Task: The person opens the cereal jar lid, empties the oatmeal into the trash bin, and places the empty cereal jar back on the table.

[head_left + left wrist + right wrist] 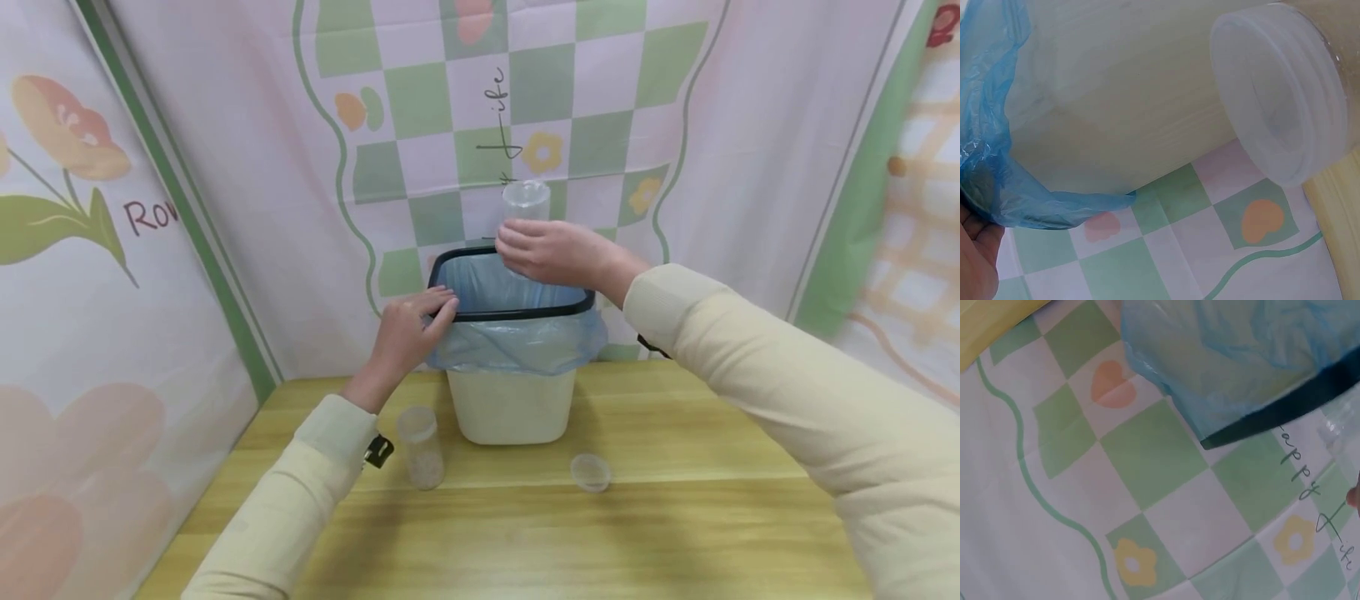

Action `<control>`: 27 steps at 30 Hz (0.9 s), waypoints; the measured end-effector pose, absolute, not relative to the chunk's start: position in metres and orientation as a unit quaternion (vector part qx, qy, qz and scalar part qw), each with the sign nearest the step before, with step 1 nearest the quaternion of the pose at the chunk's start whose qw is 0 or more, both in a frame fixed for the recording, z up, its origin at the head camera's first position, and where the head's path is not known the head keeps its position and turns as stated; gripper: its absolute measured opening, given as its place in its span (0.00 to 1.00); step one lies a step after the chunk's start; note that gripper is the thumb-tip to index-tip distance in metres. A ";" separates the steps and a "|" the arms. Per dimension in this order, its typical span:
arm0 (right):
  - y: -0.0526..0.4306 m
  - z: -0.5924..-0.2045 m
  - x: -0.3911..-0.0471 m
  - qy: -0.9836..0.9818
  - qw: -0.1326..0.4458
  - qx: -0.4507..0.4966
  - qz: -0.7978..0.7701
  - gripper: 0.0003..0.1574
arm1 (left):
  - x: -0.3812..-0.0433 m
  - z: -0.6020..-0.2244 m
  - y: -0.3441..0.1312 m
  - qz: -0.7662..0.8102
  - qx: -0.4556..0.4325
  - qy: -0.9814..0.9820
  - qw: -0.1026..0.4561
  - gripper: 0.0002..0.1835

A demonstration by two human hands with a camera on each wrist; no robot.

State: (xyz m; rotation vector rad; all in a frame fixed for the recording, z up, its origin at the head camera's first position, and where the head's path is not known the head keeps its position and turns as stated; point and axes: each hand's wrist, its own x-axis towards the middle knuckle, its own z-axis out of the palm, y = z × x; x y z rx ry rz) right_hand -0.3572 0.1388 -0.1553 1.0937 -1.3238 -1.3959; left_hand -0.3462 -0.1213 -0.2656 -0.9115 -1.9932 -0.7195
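My right hand (551, 250) holds a clear plastic jar (527, 200) above the mouth of a cream trash bin (512, 408). In the right wrist view, only a fingertip and part of the clear jar (1341, 428) show at the right edge. A blue bag (517, 346) lines the bin and folds over its dark rim (525, 314). My left hand (408, 329) grips the rim at its left corner; in the left wrist view its fingers (982, 240) curl against the bag. What the raised jar contains is hard to see.
A second clear jar (422, 450) with pale contents stands on the wooden table (510, 533), left of the bin and near my left wrist. A round clear lid (590, 472) lies right of the bin. Patterned curtain (420, 100) hangs close behind the bin.
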 end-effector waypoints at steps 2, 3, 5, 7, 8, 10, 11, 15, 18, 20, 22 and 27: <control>0.139 -0.158 -0.357 -0.523 0.430 0.459 -0.575 0.20 | -0.347 -0.266 -0.121 -0.282 -0.361 -0.791 0.405 0.13; 0.139 -0.158 -0.357 -0.522 0.425 0.462 -0.578 0.20 | -0.346 -0.265 -0.121 -0.282 -0.362 -0.791 0.404 0.13; 0.140 -0.158 -0.356 -0.528 0.432 0.452 -0.575 0.21 | -0.346 -0.265 -0.121 -0.282 -0.362 -0.791 0.404 0.13; 0.139 -0.155 -0.354 -0.542 0.454 0.430 -0.561 0.22 | -0.345 -0.264 -0.121 -0.283 -0.362 -0.790 0.405 0.13; 0.139 -0.154 -0.354 -0.549 0.466 0.421 -0.552 0.22 | -0.345 -0.264 -0.121 -0.284 -0.363 -0.790 0.406 0.13; 0.138 -0.153 -0.355 -0.552 0.483 0.413 -0.539 0.21 | -0.344 -0.264 -0.120 -0.285 -0.363 -0.788 0.408 0.13; 0.137 -0.153 -0.355 -0.550 0.484 0.417 -0.538 0.21 | -0.344 -0.264 -0.120 -0.285 -0.364 -0.787 0.409 0.12; 0.136 -0.159 -0.356 -0.527 0.456 0.444 -0.564 0.20 | -0.345 -0.264 -0.120 -0.285 -0.366 -0.785 0.410 0.12; 0.136 -0.160 -0.356 -0.531 0.452 0.434 -0.570 0.21 | -0.344 -0.264 -0.120 -0.285 -0.366 -0.786 0.409 0.13; 0.136 -0.158 -0.355 -0.544 0.468 0.416 -0.559 0.21 | -0.344 -0.264 -0.121 -0.286 -0.364 -0.787 0.408 0.13; 0.136 -0.155 -0.354 -0.551 0.484 0.402 -0.548 0.21 | -0.344 -0.264 -0.121 -0.286 -0.362 -0.789 0.406 0.13; 0.134 -0.160 -0.355 -0.529 0.460 0.441 -0.561 0.20 | -0.345 -0.265 -0.121 -0.285 -0.360 -0.792 0.402 0.12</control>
